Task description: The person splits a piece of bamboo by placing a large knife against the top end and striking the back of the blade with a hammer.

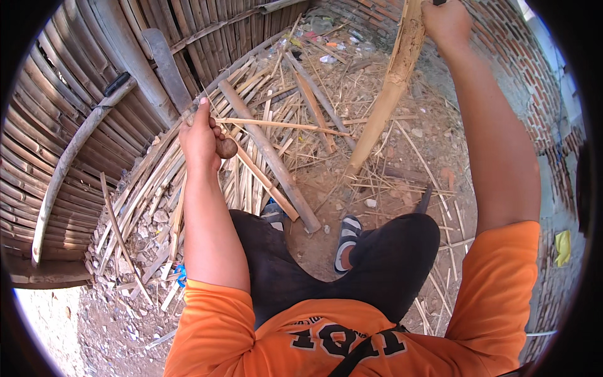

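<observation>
My left hand [200,139] is closed around the wooden handle of a machete, its round knob [226,148] showing below my fingers. The broad grey blade [167,66] points up and away, near the bamboo wall. At the top right, my raised right hand [447,26] grips the upper end of a long, wide split bamboo piece [387,91], pale with a rough brown inner face. This piece slants down to the left, its lower end close to the ground. A small dark thing shows at the top edge beside my right fingers; its kind cannot be made out.
Thin split strips [251,182] and a round pole [270,154] litter the ground before my feet. A slatted bamboo wall [81,75] with a curved pole [63,169] stands left. On the right rises a brick wall [515,56]. Rubbish [328,59] lies at the back.
</observation>
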`<action>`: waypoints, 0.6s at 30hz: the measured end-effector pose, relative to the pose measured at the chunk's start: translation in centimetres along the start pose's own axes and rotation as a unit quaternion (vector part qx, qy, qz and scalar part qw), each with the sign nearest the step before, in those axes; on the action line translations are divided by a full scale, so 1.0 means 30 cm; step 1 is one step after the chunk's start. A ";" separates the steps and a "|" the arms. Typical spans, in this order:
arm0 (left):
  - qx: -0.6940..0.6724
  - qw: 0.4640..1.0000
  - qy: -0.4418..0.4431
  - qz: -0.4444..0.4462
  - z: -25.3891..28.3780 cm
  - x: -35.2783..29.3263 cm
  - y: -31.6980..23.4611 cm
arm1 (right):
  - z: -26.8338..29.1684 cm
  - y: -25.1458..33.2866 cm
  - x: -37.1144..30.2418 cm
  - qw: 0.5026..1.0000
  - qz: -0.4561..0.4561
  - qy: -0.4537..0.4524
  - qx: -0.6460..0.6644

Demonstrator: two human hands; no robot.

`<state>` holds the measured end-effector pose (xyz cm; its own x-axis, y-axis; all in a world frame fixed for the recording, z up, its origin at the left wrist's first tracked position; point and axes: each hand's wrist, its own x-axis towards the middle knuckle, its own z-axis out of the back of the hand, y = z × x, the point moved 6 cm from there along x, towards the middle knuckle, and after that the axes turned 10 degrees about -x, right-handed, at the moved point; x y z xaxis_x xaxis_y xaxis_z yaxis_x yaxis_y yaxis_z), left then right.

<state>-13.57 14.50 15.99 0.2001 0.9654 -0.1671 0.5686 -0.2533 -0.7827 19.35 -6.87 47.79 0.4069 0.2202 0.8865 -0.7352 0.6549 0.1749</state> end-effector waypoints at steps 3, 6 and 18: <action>0.013 1.000 0.005 0.007 -0.012 -0.022 0.002 | -0.030 0.012 0.004 0.998 -0.051 0.028 0.010; 0.024 1.000 0.016 0.003 -0.029 -0.045 -0.012 | -0.045 0.031 0.028 0.998 -0.048 0.032 0.001; 0.161 0.966 0.188 -0.072 -0.278 -0.345 -0.158 | -0.006 0.075 -0.123 0.945 -0.162 0.114 0.260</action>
<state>-11.68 5.19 26.44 0.4468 0.8837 0.1395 0.3472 -0.0276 -0.9374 16.29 -6.08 44.83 0.7188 0.2572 0.6459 -0.6951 0.2835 0.6606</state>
